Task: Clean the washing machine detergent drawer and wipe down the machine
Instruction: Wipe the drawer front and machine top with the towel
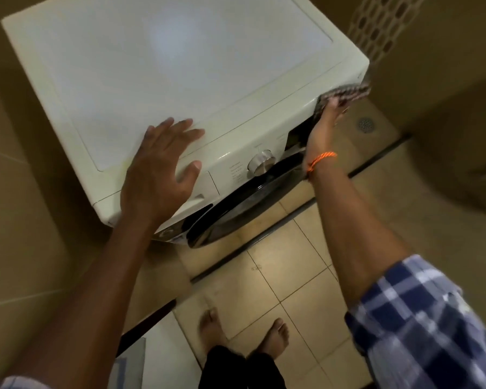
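A white front-loading washing machine point(166, 66) fills the upper half of the head view. My left hand point(163, 167) rests flat, fingers spread, on its front top edge above the closed detergent drawer point(199, 192). My right hand point(327, 116) reaches to the machine's front right corner and presses a dark checked cloth point(345, 92) against the control panel there. The silver dial point(261, 162) sits between my hands, and the dark round door point(242, 206) bulges below it.
Beige tiled walls close in on the left and right of the machine. A perforated white basket point(382, 26) hangs at the upper right. A floor drain point(365, 124) lies beyond the machine. My bare feet point(244, 329) stand on beige floor tiles.
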Motion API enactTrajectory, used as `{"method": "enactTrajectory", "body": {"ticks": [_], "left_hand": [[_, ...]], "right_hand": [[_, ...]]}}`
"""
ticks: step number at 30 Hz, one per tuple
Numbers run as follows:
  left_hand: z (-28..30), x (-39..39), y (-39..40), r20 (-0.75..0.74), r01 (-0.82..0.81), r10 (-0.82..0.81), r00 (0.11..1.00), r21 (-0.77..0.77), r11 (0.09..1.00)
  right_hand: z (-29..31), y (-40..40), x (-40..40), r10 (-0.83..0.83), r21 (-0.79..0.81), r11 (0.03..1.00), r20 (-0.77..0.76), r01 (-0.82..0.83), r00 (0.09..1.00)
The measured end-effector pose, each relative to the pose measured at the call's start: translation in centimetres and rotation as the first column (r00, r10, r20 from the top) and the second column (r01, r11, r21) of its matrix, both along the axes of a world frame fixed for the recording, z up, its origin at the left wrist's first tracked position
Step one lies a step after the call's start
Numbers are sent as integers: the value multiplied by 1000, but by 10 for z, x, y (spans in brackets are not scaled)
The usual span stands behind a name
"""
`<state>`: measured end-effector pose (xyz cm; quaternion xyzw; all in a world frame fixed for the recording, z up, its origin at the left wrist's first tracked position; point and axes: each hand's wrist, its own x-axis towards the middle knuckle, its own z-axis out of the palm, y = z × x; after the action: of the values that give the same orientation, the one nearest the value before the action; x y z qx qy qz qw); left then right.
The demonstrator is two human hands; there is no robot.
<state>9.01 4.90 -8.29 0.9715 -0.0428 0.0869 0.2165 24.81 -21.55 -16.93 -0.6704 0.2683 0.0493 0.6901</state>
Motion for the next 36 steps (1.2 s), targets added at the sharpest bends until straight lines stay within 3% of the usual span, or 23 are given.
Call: {"method": "enactTrajectory", "body": {"ticks": [2, 5, 7, 17, 20, 23, 26, 30, 34, 36], "left_hand": [[0, 0, 1, 2, 7, -7, 1000, 5, 1000], [-1, -1, 2, 6, 13, -13, 1000, 15, 1000], [-2, -2, 4, 3, 17, -17, 1000, 4, 1000], [-2, -4, 6, 2, 14, -14, 1000, -102, 995], [-1, -5, 8, 19, 25, -23, 1000, -138, 990], [-1, -9, 10, 17, 53, -51, 999, -159, 986], [-1, -9, 11, 14, 53, -51, 999, -259, 965], [0, -9, 14, 2, 22, -23, 1000, -403, 915], [-1, -12, 12, -39, 7, -30, 999, -485, 875], [-2, -21, 2, -63, -28, -5, 998, -507, 862]], "right_hand": [[-14, 31, -54, 18, 99, 995, -41, -14, 999], [10, 76, -120, -42, 119, 993, 118, 28, 992], [7, 92, -143, -137, 121, 985, 132, 121, 982], [19, 107, -158, -384, -12, 923, -49, 384, 922], [27, 144, -178, -401, 34, 910, -183, 414, 898], [43, 172, -189, -386, 67, 912, -194, 404, 902], [57, 180, -195, -317, 95, 942, -62, 322, 946], [62, 193, -217, -93, 98, 992, 156, 79, 983], [51, 202, -244, 123, 276, 949, 123, -153, 985], [48, 197, -252, 143, 439, 882, 102, -173, 984]]}}
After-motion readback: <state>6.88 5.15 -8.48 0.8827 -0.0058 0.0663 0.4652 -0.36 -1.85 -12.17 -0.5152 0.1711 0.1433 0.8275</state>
